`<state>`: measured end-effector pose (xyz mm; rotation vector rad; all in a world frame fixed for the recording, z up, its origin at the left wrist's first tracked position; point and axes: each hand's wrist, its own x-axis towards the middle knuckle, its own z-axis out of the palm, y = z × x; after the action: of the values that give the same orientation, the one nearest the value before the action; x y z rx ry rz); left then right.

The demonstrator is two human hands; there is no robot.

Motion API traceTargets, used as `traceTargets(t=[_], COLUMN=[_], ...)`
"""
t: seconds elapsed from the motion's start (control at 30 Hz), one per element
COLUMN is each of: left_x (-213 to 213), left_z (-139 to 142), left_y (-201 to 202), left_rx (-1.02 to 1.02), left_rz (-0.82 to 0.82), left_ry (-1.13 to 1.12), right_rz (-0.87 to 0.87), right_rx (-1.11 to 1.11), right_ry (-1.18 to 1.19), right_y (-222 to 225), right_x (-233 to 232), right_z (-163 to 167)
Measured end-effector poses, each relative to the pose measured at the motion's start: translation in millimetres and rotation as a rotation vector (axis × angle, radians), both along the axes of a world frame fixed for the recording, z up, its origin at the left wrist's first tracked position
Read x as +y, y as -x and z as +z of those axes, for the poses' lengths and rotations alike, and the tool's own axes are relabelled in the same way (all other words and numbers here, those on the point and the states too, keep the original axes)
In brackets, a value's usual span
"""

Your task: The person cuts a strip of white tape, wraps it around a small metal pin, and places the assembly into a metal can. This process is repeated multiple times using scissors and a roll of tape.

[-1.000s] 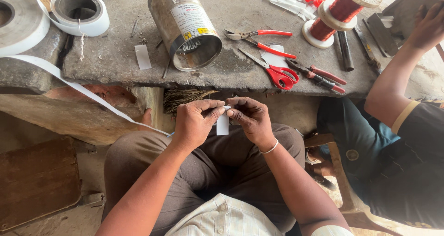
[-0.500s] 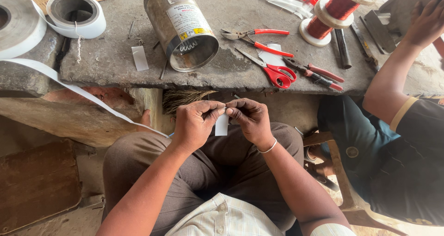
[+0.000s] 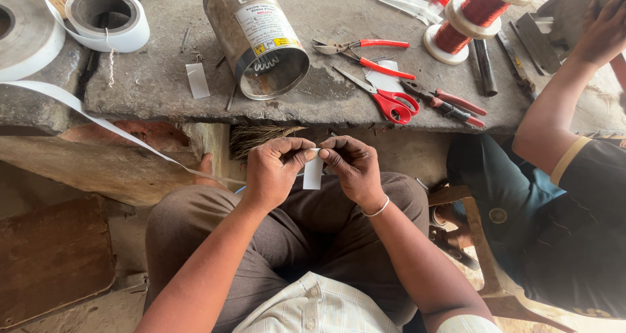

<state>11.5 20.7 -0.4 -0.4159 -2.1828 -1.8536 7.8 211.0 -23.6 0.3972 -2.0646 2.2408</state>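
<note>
While the left hand (image 3: 274, 171) and right hand (image 3: 355, 170) meet knuckle to knuckle above the lap, each pinches the top edge of a small white paper strip (image 3: 313, 174), which hangs flat, rectangular and plain between them.

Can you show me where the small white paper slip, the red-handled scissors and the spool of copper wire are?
Small white paper slip (image 3: 313, 174), head view, on its hanging lower half.
Red-handled scissors (image 3: 396, 105), head view, on the handle loops.
Spool of copper-red wire (image 3: 481, 7), head view, on the wound wire.
</note>
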Motion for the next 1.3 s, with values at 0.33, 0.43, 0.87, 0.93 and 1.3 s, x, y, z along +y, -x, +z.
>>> traceTargets(t=[0.33,0.43,0.87,0.93,1.3], left_x=[-0.8,-1.5,-5.8,-5.1,-3.0], left_z=[-1.1,-4.4,-22.9,-23.2,-28.6], left_y=[1.6,2.9,12.0,11.1,12.1], left_rx=[0.118,0.025,-0.473,-0.437,-0.417], left_rz=[-0.016,-0.029,-0.314,-0.313,-0.337], left_ry=[0.063,0.033,-0.500,-0.488,-0.492], right_rz=[0.133,0.174,0.221,0.214,0.261], right_rx=[-0.050,-0.040,-0.195,-0.198,-0.186], right_ry=[0.067,0.054,0.261,0.268,0.277], right_y=[1.8,4.1,10.8,11.3,11.6], right_x=[-1.2,3.8,5.9,5.8,7.3], right_z=[-4.0,-6.1,-16.4,-17.2,-25.2])
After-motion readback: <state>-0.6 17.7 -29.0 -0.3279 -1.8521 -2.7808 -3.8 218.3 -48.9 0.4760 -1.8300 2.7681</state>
